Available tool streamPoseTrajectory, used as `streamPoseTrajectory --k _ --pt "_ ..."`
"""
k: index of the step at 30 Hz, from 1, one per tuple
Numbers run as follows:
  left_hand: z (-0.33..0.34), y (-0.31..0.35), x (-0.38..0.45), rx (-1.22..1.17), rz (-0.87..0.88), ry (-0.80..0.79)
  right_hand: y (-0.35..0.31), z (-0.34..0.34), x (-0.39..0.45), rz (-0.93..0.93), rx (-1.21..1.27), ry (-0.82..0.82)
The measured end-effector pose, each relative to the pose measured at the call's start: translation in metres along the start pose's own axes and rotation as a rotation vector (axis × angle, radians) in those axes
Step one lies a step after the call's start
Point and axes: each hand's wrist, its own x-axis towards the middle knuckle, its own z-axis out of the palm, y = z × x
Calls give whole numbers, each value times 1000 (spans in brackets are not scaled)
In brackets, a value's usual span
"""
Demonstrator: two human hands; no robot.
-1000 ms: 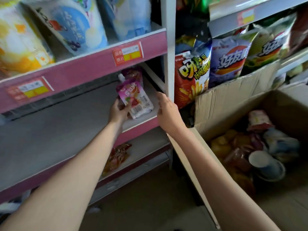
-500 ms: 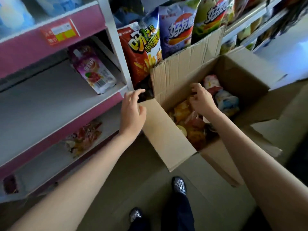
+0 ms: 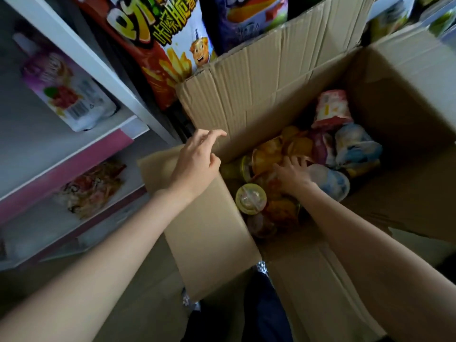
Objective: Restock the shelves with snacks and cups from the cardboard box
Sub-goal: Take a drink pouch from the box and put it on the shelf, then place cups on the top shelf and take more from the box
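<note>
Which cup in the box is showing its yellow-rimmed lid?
The cup nearest the box's near-left corner, just left of the right hand. Its yellow-rimmed lid faces up; the other cups lie jumbled.

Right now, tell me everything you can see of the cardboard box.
The cardboard box is plain brown corrugated card, open on top with its flaps folded outward. The far flap is creased and leans against the chip bags. Snack packs and sealed cups lie jumbled inside. The left hand hovers over the near-left flap; the right hand reaches in among the cups.

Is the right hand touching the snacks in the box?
Touching. The head view shows the right hand resting fingers-down on orange snack packs inside the cardboard box.
</note>
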Motion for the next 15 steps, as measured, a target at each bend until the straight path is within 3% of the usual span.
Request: streamPoseTrajectory --k 2,4,8,10,12,15 --pt "-1 -4 1 5 -23 29 0 8 6 -14 -8 86" --pt "-1 -5 -1 11 -42 34 5 12 6 5 147 147" --pt "-3 4 -4 -35 -42 -42 15 -14 -14 152 929 354" --pt "0 14 -2 -82 -23 -192 9 -44 -32 66 1258 402" --pt "5 29 0 -225 -20 -314 -2 -79 -53 -109 1395 374" --pt "7 36 4 -417 -134 -194 -11 -109 -78 -310 1544 183"
